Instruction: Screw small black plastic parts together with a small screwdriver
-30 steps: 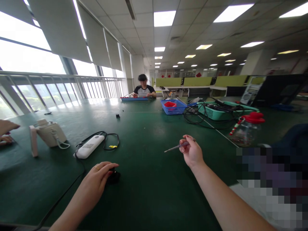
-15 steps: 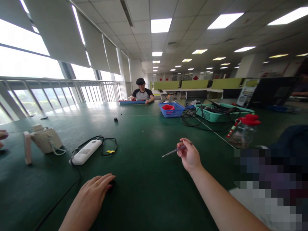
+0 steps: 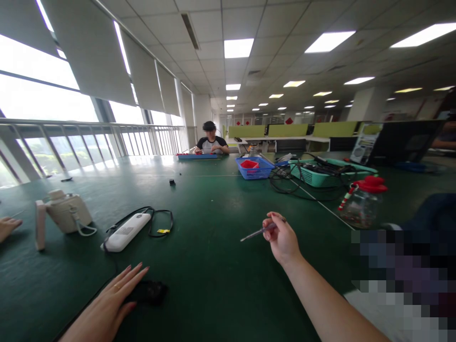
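Observation:
My right hand (image 3: pixel 283 238) is raised over the green table (image 3: pixel 221 209), closed on a thin screwdriver (image 3: pixel 257 231) whose metal tip points left. My left hand (image 3: pixel 107 306) lies flat at the lower left with fingers stretched out, a ring on one finger, resting beside and partly on a small black object (image 3: pixel 149 290). A black cable runs from there toward a white power strip (image 3: pixel 126 231).
A beige device (image 3: pixel 66 213) stands at the left, near another person's hand (image 3: pixel 7 226). Further back are a blue basket (image 3: pixel 254 168), a teal basket with cables (image 3: pixel 322 172) and a red-lidded jar (image 3: pixel 362 199). A person sits at the far end of the table.
My left hand has slid back toward me and flattened, uncovering the small black object. My right hand keeps the screwdriver and has barely shifted. The view has tilted slightly.

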Demonstrator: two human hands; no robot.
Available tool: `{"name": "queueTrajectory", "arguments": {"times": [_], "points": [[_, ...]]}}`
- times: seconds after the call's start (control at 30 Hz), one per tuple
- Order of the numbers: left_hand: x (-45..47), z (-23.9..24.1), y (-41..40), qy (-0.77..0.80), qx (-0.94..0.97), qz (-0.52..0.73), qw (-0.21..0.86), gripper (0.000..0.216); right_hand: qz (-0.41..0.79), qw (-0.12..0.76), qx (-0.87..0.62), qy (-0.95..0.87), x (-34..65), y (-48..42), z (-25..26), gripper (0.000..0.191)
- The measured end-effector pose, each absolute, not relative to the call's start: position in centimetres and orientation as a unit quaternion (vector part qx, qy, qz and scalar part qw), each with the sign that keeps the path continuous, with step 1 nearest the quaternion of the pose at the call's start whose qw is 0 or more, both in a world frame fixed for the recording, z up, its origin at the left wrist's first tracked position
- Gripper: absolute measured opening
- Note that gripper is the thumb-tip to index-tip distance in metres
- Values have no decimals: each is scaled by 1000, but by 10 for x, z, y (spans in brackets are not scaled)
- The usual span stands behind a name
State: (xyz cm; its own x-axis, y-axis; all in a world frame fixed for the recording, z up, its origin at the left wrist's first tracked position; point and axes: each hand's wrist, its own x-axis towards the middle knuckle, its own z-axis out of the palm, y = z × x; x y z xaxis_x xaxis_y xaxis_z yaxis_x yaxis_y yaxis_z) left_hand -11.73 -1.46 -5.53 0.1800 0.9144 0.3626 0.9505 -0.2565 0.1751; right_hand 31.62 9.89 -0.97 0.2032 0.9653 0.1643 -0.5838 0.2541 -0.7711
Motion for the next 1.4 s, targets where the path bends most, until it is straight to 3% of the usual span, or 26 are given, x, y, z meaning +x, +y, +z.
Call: {"name": "queueTrajectory", "arguments": {"times": [0.2, 0.4, 0.67, 0.83, 1.4], "points": [[-131, -74, -6, -627, -749, -213, 27, 38, 536, 718, -295, -333, 316, 99, -10, 23], [-108, -48, -17, -594, -759, -263, 43, 43, 534, 716, -296, -339, 316, 100, -11, 24], [-77, -35, -25, -553, -812, -187, 7, 51, 537, 710, -300, -342, 314, 97, -8, 24], [-76, -36, -21, -553, -811, -189, 21, 49, 537, 709, -301, -342, 313, 96, -7, 24], [-70, -26, -17, -601, -778, -159, -91, 38, 540, 703, -306, -347, 313, 95, -6, 23]]}}
